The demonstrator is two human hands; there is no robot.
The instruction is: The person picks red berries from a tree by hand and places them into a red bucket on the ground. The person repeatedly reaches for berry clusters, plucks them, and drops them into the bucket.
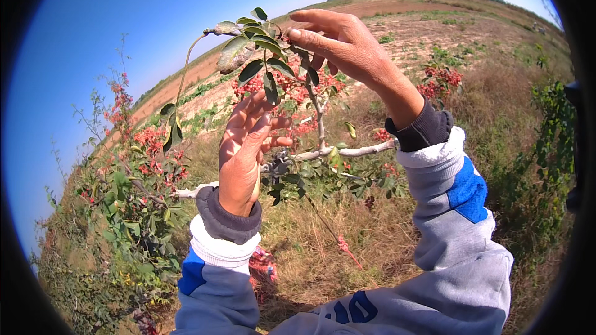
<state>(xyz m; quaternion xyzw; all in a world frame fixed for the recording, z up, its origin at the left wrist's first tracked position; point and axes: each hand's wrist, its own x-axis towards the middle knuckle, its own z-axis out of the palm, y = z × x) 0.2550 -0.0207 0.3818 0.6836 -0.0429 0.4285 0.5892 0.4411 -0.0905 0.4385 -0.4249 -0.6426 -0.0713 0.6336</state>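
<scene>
My right hand (344, 46) reaches over the top of a leafy shoot (270, 44). Its thumb and forefinger lie apart beside the shoot's tip, and its other fingers curl partly behind leaves, so a grip there cannot be made out. Below the shoot, my left hand (249, 149) is raised with its palm up and its fingers apart, holding nothing visible. Its fingertips are close to a hanging dark green leaf (270, 87). Red berry clusters (295, 81) show between and behind the two hands. A pale upright stem (320, 121) carries this growth.
A pale horizontal branch (358, 151) crosses behind my hands. A thin curved twig (186, 67) arches on the left. Berry-bearing bushes (149, 172) fill the left side, with another red cluster (440, 81) at right. Pink-red twine (347, 249) hangs above dry grass (307, 232).
</scene>
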